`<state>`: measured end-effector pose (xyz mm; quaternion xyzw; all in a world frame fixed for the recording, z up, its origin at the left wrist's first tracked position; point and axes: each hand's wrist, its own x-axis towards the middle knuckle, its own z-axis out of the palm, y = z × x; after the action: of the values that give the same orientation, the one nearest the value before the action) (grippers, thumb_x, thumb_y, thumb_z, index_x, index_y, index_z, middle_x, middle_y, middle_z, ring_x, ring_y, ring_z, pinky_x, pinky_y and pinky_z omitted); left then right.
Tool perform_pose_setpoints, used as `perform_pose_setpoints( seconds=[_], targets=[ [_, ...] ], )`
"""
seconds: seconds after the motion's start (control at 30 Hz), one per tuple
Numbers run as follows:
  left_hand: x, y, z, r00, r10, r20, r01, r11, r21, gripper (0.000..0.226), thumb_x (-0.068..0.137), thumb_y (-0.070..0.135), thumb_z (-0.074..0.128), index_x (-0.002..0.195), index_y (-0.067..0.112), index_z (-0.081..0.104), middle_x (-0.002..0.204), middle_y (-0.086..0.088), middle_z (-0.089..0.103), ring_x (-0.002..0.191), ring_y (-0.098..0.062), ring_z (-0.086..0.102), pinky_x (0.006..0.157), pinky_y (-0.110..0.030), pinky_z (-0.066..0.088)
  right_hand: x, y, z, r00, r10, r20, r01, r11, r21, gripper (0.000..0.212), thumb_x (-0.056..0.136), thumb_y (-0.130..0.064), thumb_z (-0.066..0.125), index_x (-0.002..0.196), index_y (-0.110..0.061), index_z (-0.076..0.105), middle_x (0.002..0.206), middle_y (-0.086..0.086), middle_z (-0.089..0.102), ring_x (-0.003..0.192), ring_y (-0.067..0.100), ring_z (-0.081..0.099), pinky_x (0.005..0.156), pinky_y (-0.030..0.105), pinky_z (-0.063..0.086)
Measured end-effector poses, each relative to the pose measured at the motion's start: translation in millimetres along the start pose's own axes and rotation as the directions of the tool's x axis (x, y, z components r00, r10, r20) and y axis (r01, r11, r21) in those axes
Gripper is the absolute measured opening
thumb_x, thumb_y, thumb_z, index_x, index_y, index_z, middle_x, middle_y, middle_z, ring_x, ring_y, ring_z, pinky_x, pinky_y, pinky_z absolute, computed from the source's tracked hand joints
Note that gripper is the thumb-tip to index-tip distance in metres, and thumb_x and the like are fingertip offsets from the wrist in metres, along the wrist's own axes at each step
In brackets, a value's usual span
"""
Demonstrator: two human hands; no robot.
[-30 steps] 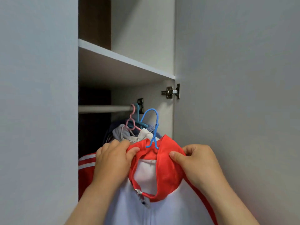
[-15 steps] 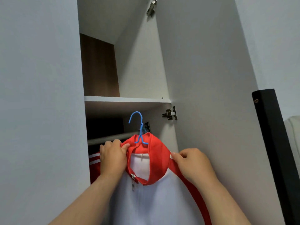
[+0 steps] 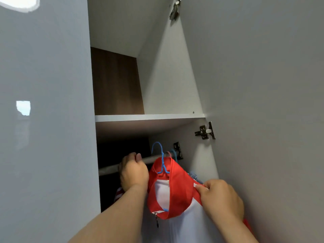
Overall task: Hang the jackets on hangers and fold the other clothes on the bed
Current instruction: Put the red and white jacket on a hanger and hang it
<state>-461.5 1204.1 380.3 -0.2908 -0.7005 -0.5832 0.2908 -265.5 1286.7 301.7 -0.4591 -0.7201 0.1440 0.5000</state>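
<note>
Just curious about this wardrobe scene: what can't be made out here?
Head view:
blue hanger: whether its hook is over the rail or in front of it is unclear from this angle.
left hand: its own back hides what it grips.
jacket, lower part: cut off by the bottom edge.
clothes behind: mostly hidden by the jacket.

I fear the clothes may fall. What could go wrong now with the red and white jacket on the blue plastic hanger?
The hook of the blue plastic hanger may miss the pale wardrobe rod; whether it is over the rod is unclear. The right hand pinches only the shoulder of the red and white jacket, so the jacket might slide off.
</note>
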Motion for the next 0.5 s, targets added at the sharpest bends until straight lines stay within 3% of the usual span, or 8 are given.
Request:
perform_pose_setpoints(
  seconds=[0.13, 0.3, 0.37, 0.5],
  targets=[
    [36.6, -8.4, 16.1, 0.992, 0.117, 0.046, -0.126, 0.944, 0.305, 0.035, 0.098, 0.030, 0.050, 0.126, 0.012, 0.060, 0.132, -0.011, 0.058, 0.128, -0.030, 0.044, 0.111, -0.040, 0.031, 13.2, 0.5, 18.1, 0.999, 0.044, -0.004, -0.044, 0.999, 0.001, 0.051, 0.087, -0.065, 0.055, 0.068, -0.017, 0.056, 0.070, -0.003, 0.058, 0.068, 0.027, 0.047, 0.059, 0.028, 0.038],
    [49.3, -20.0, 39.0, 0.984, -0.068, 0.167, -0.056, 0.765, 0.641, 0.037, 0.099, 0.043, 0.038, 0.119, 0.024, 0.063, 0.128, -0.004, 0.060, 0.130, -0.027, 0.041, 0.117, -0.048, 0.013, 34.7, -2.8, 37.4, 0.997, 0.071, 0.018, -0.072, 0.995, 0.068, 0.055, 0.087, -0.063, 0.058, 0.065, -0.014, 0.048, 0.077, 0.003, 0.064, 0.070, 0.029, 0.049, 0.060, 0.029, 0.040],
    [50.0, -27.9, 45.6, 0.984, -0.047, 0.170, -0.088, 0.704, 0.705, 0.033, 0.098, 0.040, 0.039, 0.116, 0.029, 0.063, 0.125, -0.002, 0.060, 0.127, -0.025, 0.043, 0.117, -0.047, 0.010, 40.8, -2.1, 46.7, 0.996, 0.083, 0.043, -0.087, 0.990, 0.107, 0.055, 0.087, -0.060, 0.060, 0.063, -0.013, 0.045, 0.070, 0.002, 0.056, 0.069, 0.029, 0.049, 0.061, 0.029, 0.042],
    [52.1, -40.2, 50.8, 0.993, 0.039, 0.112, -0.105, 0.723, 0.683, 0.028, 0.099, 0.037, 0.040, 0.113, 0.033, 0.064, 0.118, 0.000, 0.061, 0.122, -0.023, 0.045, 0.117, -0.043, 0.013, 53.9, 1.1, 60.6, 0.994, 0.099, 0.042, -0.103, 0.988, 0.111, 0.054, 0.088, -0.057, 0.061, 0.061, -0.014, 0.044, 0.067, 0.000, 0.051, 0.067, 0.029, 0.048, 0.060, 0.028, 0.042]
  ],
)
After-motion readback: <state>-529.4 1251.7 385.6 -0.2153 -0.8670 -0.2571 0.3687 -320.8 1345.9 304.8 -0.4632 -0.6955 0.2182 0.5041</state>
